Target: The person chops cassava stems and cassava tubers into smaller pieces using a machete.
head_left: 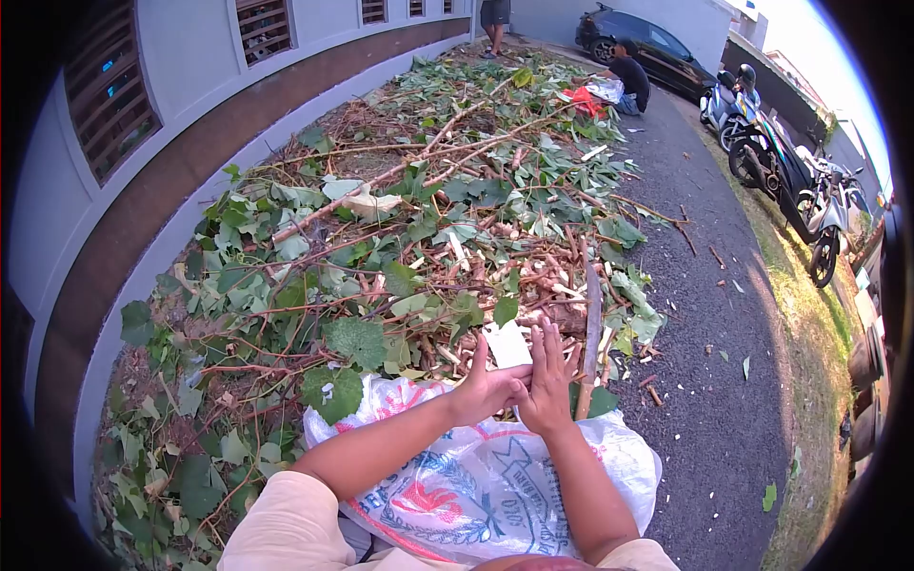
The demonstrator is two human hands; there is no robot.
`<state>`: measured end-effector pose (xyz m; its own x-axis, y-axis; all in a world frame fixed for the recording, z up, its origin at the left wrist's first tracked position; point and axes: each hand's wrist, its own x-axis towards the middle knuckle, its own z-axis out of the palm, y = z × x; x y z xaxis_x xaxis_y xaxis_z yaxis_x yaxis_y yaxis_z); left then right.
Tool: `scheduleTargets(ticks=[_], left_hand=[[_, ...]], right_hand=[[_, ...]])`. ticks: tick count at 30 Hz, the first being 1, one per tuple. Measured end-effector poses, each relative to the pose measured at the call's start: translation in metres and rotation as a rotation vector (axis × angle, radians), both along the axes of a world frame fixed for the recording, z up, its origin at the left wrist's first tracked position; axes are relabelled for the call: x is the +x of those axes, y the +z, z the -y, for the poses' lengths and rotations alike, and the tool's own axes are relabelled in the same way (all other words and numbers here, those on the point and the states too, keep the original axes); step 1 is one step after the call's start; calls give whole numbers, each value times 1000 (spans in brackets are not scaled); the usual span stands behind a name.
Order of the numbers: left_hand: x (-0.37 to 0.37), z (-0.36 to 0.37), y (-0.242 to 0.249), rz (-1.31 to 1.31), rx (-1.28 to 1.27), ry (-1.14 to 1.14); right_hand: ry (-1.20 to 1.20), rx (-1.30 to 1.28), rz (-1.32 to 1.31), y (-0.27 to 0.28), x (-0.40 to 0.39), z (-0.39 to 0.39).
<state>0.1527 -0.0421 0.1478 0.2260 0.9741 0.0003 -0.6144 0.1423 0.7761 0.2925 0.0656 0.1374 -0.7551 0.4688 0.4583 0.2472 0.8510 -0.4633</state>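
Note:
My left hand (487,388) and my right hand (546,390) meet in front of me, over the far edge of a printed white plastic sack (466,485). The left thumb sticks up while its fingers stretch across toward the right palm. On the right hand, the fingers point straight up, held long. A flat white piece (506,344) shows just beyond my hands, between the left thumb and right fingers; it overlaps them in this view. Cut pieces of stem (552,285) lie heaped right behind it, with a thick brown branch (592,314) at the right.
Leafy cut branches (362,257) cover the ground along a white wall (190,57). Dark asphalt (705,381) runs on the right, with parked motorbikes (824,205). A person (628,81) crouches by a red and white bag (586,100); another stands (495,24) farther off. A black car (647,48) is behind.

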Motion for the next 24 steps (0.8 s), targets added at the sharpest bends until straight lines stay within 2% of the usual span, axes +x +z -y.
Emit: scheduleTargets(ticks=[7, 9, 14, 17, 19, 22, 24], left_hand=[[-5, -2, -4, -22, -54, 52], [-2, -4, -1, 28, -106, 132], [27, 4, -12, 187, -101, 164], [16, 1, -8, 515, 149, -28], [5, 1, 3, 512, 103, -20], [-4, 5, 29, 676, 148, 154], [-13, 7, 45, 621, 165, 295]], right_hand=[[-61, -56, -57, 3, 2, -8], [-77, -77, -61, -1, 0, -6], [207, -10, -113, -7, -7, 44], [342, 19, -143, -6, -6, 71], [406, 51, -135, -14, -3, 80], [540, 83, -88, -25, 1, 85], [558, 46, -66, -25, 0, 87]])
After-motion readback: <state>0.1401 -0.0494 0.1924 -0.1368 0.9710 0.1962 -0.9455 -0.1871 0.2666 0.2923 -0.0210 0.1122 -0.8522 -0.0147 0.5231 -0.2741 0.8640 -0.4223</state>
